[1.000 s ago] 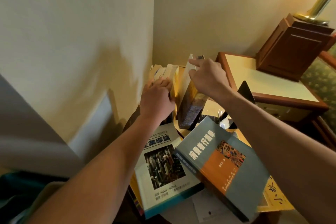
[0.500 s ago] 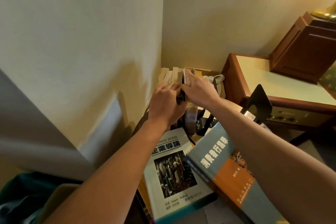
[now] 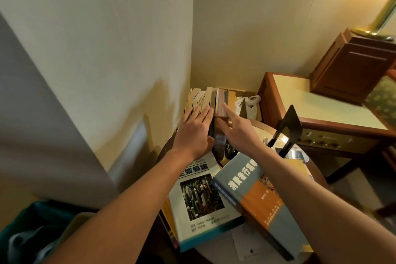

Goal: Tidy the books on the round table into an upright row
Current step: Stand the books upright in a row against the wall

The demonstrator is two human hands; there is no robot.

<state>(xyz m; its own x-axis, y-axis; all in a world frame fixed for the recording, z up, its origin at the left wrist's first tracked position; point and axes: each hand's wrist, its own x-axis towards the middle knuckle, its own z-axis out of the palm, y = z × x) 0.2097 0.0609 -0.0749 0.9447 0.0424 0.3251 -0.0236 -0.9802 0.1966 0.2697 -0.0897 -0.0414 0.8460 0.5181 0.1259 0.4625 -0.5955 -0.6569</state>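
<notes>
Left hand (image 3: 194, 133): fingers straight and together, flat against the near side of the upright row of books (image 3: 211, 99); grips nothing. Right hand (image 3: 239, 129): spread loose, forefinger tip on the row's right-hand book, nothing held. Row stands at the back of the round table (image 3: 262, 127), in the wall corner. Black bookend (image 3: 288, 127) upright to the right. Business textbook (image 3: 199, 197) and blue-orange book (image 3: 257, 197) lie flat in front.

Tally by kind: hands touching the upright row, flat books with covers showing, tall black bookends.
Hands on the upright row: 2, left hand and right hand
Flat books: 2, white book and grey-and-orange book
Tall black bookend: 1
Total: 5
</notes>
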